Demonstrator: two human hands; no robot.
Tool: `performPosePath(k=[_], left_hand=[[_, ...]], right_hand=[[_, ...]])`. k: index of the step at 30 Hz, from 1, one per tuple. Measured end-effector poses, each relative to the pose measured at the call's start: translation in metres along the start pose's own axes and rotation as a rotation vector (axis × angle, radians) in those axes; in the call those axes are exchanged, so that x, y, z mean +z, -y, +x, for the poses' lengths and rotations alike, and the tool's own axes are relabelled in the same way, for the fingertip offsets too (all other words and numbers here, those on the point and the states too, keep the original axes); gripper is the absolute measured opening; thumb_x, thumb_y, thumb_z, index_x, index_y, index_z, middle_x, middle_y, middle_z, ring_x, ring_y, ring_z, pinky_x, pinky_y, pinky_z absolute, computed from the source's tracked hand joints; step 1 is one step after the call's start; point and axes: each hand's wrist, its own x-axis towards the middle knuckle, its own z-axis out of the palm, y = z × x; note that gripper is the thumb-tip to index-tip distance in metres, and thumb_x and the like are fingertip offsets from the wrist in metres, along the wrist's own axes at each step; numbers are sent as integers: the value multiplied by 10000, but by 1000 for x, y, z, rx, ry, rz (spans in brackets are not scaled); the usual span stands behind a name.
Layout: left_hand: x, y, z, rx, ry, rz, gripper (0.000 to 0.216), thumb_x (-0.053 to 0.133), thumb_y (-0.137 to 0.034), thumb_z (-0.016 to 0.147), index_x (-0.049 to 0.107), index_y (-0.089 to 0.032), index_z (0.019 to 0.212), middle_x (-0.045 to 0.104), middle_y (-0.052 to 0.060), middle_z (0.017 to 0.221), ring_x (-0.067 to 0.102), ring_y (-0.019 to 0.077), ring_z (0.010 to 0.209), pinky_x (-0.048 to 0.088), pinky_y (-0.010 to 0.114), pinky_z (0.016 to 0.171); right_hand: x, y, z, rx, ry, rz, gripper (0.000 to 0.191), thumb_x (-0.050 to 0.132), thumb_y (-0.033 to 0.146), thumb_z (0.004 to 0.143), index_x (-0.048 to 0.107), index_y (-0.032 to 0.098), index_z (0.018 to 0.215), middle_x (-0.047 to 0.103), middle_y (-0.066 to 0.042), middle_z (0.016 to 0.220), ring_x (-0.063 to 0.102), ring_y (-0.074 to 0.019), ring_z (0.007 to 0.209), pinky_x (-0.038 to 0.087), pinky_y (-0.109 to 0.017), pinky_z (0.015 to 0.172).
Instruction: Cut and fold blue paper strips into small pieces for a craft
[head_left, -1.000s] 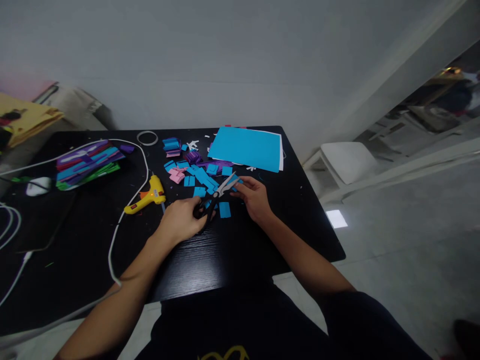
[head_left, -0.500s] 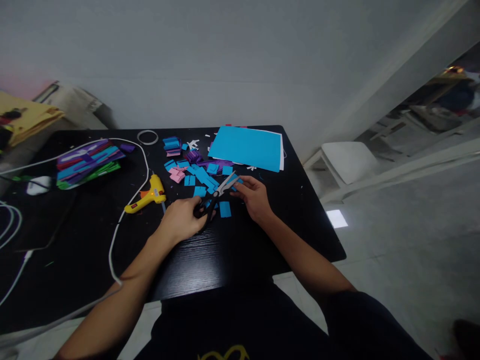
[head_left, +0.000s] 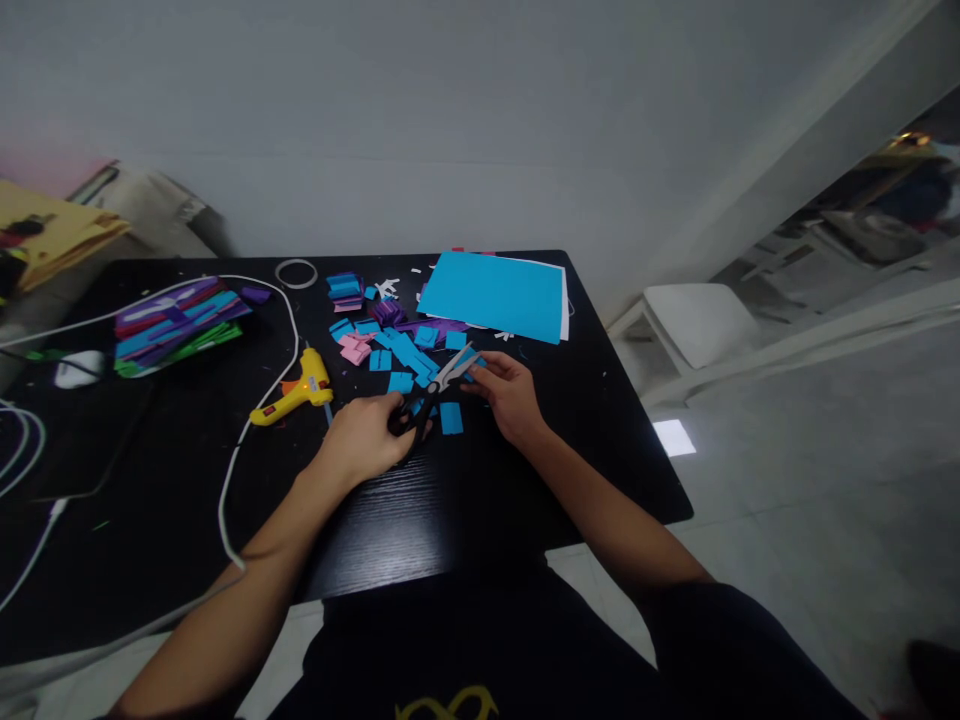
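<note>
My left hand is closed around the black handles of a pair of scissors, whose blades point up and to the right. Between the blades lies a small piece of blue paper. The fingertips of my right hand pinch that piece at its right side. A loose blue paper rectangle rests on the black table just below the scissors. Beyond my hands are scattered blue paper pieces, folded pink paper and purple paper strips.
A yellow glue gun lies left of my left hand, beside a white cable that passes over my left forearm. Blue sheets sit at the back right. A bundle of coloured strips is at the left. A white stool stands beside the table.
</note>
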Motion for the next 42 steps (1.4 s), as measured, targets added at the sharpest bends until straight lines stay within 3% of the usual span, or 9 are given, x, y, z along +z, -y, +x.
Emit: performPosePath(k=[26, 42], left_hand=[[3, 6, 3, 7, 35, 19, 300, 543, -476, 885, 599, -214, 751, 668, 66, 681, 634, 253, 659, 295, 319, 598], [-1, -1, 3, -49, 84, 146, 295, 539, -446, 918, 663, -191, 836, 730, 93, 773, 690, 271, 758, 346, 314, 633]], right_hand=[[1, 1, 0, 15, -25, 8, 321, 904, 323, 614, 740, 227, 873, 765, 5, 837, 722, -183, 819, 631, -337, 738], [1, 1, 0, 8, -30, -12, 324, 906, 343, 608, 736, 228, 858, 764, 8, 824, 725, -192, 817, 627, -342, 733]])
